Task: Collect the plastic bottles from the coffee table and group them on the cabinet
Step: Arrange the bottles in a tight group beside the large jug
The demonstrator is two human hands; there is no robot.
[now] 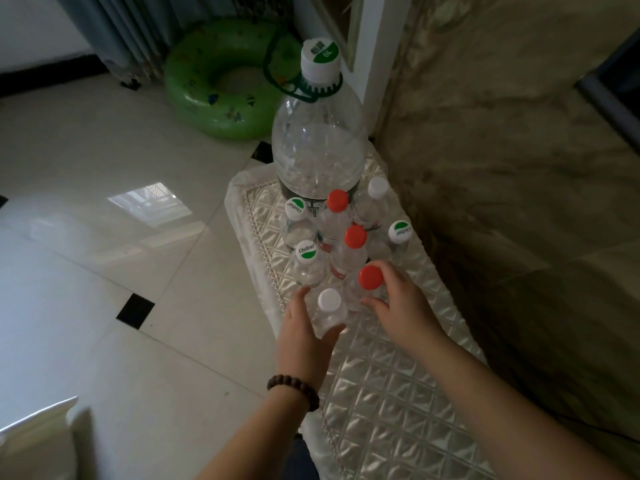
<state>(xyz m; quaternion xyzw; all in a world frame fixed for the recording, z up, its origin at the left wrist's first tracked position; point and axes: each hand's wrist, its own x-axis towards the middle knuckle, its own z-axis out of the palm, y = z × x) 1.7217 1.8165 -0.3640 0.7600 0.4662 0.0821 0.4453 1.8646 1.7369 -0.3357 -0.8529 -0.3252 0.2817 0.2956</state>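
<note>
Several small clear plastic bottles stand close together on the cabinet top (398,403), which is covered with a shiny quilted cloth. Behind them rises a large clear jug (318,147) with a white cap and green handle. My left hand (304,327) wraps around the nearest white-capped bottle (329,308), standing upright. My right hand (398,299) grips a red-capped bottle (369,280) just to its right. Other bottles carry red caps (355,236) or green-and-white caps (306,251).
A green inflatable swim ring (221,88) lies on the tiled floor (104,254) by a grey curtain. A marbled wall (502,150) runs along the cabinet's right side. The cloth's near half holds nothing. A pale object's corner (34,434) shows at bottom left.
</note>
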